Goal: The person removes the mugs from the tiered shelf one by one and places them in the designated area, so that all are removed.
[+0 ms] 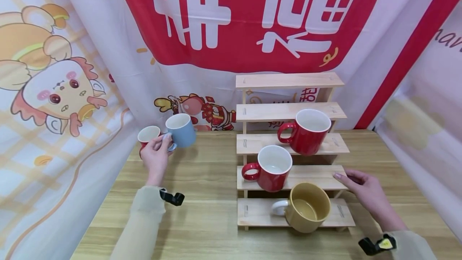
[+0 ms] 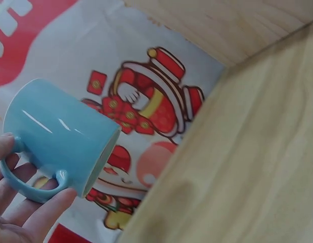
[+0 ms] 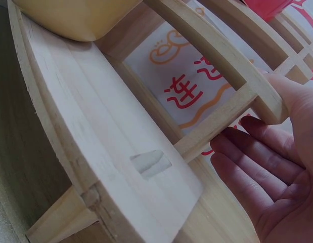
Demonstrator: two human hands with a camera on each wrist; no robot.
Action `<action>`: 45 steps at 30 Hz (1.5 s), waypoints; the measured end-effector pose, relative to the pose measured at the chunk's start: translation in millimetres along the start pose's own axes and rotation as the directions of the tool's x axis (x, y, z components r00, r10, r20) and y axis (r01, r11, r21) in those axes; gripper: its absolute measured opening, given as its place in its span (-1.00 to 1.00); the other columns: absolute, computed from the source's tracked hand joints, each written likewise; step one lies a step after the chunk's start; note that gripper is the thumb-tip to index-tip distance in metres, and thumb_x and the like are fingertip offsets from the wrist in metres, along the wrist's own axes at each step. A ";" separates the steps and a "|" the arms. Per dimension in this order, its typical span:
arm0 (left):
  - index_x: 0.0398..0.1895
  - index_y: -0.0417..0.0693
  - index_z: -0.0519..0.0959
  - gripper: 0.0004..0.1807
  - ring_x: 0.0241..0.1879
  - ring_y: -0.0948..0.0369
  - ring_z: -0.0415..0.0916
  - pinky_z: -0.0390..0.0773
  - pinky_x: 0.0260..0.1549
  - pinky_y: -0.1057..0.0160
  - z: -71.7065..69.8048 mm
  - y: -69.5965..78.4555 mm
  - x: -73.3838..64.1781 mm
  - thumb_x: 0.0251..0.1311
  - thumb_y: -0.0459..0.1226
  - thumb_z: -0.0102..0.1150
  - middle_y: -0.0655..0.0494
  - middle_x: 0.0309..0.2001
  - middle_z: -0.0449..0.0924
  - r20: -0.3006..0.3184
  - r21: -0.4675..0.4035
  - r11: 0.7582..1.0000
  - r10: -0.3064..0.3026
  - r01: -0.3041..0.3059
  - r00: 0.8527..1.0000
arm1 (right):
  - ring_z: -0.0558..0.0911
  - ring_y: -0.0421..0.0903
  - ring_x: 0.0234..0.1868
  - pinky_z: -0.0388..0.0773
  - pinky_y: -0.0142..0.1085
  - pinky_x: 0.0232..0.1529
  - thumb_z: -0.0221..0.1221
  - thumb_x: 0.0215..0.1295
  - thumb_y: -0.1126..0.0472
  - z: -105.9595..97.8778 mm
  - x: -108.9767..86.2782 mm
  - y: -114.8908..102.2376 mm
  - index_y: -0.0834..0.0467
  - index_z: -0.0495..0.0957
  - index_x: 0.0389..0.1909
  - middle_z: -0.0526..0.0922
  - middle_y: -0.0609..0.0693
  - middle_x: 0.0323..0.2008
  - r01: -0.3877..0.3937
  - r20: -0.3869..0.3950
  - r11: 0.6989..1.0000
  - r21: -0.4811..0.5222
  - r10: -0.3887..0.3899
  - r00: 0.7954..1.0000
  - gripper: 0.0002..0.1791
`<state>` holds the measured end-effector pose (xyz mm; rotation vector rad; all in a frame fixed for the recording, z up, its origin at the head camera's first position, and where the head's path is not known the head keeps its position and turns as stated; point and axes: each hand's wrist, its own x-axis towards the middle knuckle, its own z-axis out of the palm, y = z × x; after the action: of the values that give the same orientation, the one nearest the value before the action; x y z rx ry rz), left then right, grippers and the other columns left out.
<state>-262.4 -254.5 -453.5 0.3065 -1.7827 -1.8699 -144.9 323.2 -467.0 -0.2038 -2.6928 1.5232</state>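
My left hand (image 1: 156, 157) holds a light blue mug (image 1: 184, 131) by its handle; in the left wrist view the blue mug (image 2: 60, 131) is tilted, clear of the tabletop. Behind that hand, a red mug with a white inside (image 1: 148, 135) is partly hidden. At the right, my right hand (image 1: 368, 191) grips the end of a stepped wooden rack (image 1: 288, 111), thumb on the second step from the bottom and fingers beneath. Two red mugs, an upper one (image 1: 311, 137) and a lower one (image 1: 272, 173), stand on the rack. A yellow mug with a white handle (image 1: 306, 208) is on its bottom step.
The rack stands on a wood-grain table (image 1: 202, 208). A red and white printed cloth (image 1: 231, 57) hangs behind it, with a cartoon-printed cloth (image 1: 47, 131) along the left side. Pale sheeting (image 1: 426, 131) borders the right.
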 end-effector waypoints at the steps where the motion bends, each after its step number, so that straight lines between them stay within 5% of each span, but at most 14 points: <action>1: 0.01 -0.38 0.64 -0.58 -0.14 -0.01 0.73 0.72 -0.27 0.11 -0.9 -2.8 -0.4 0.30 -0.18 0.39 -0.36 -0.03 0.66 -0.005 0.011 1.000 -0.004 0.004 1.000 | 0.55 -0.47 -0.14 0.62 -0.47 -0.22 0.29 0.40 -0.13 0.0 -0.1 0.0 0.36 0.54 0.23 0.68 0.03 0.04 0.000 -0.001 1.000 0.004 0.000 1.000 -0.33; 9: -0.01 -0.35 0.67 -0.61 -0.08 -0.08 0.70 0.72 -0.24 0.09 -7.1 -24.3 -3.3 0.28 -0.19 0.41 -0.17 -0.10 0.73 -0.054 0.038 0.999 -0.023 0.026 0.998 | 0.54 -0.49 -0.13 0.61 -0.48 -0.22 0.28 0.39 -0.15 0.1 -0.6 0.3 0.35 0.53 0.25 0.66 0.08 0.09 -0.008 0.004 1.000 -0.004 0.008 1.000 -0.31; 20: 0.03 -0.39 0.64 -0.57 -0.23 0.15 0.71 0.73 -0.33 0.27 -13.6 -50.1 -2.5 0.28 -0.19 0.41 -0.32 -0.04 0.67 -0.098 -0.016 0.994 -0.113 0.111 0.989 | 0.53 -0.48 -0.14 0.60 -0.47 -0.22 0.27 0.38 -0.18 0.0 0.1 1.0 0.35 0.52 0.26 0.63 0.18 0.14 -0.025 0.009 0.999 -0.020 0.025 1.000 -0.28; 27: 0.00 -0.35 0.68 -0.58 -0.29 0.16 0.71 0.74 -0.34 0.27 -13.0 -57.6 0.6 0.25 -0.18 0.44 0.02 -0.23 0.75 -0.137 -0.018 0.993 -0.115 0.113 0.984 | 0.53 -0.49 -0.14 0.60 -0.49 -0.22 0.28 0.38 -0.18 0.1 -0.2 0.9 0.35 0.52 0.26 0.65 0.14 0.11 -0.025 0.006 1.000 -0.016 0.025 1.000 -0.28; 38: 0.05 -0.31 0.66 -0.58 -0.07 0.00 0.68 0.70 -0.13 0.19 -7.3 -61.2 2.6 0.28 -0.17 0.40 -0.28 0.04 0.66 -0.146 -0.025 0.991 -0.135 0.132 0.980 | 0.52 -0.50 -0.14 0.58 -0.51 -0.22 0.27 0.38 -0.18 0.2 0.0 1.5 0.35 0.52 0.26 0.63 0.20 0.14 -0.023 0.002 0.999 -0.031 0.023 1.000 -0.27; 45: 0.01 -0.26 0.70 -0.59 -0.13 0.25 0.69 0.66 -0.11 0.37 -6.2 -63.4 -1.4 0.24 -0.14 0.44 -0.18 0.00 0.70 -0.167 0.051 0.991 -0.113 0.123 0.979 | 0.54 -0.47 -0.15 0.60 -0.49 -0.23 0.29 0.39 -0.15 0.4 0.0 0.7 0.36 0.53 0.24 0.67 0.07 0.05 -0.008 -0.005 1.000 -0.008 0.008 1.000 -0.31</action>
<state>-271.9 -260.0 -516.3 0.5838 -1.7445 -1.8150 -144.9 323.3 -467.9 -0.2189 -2.6982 1.5128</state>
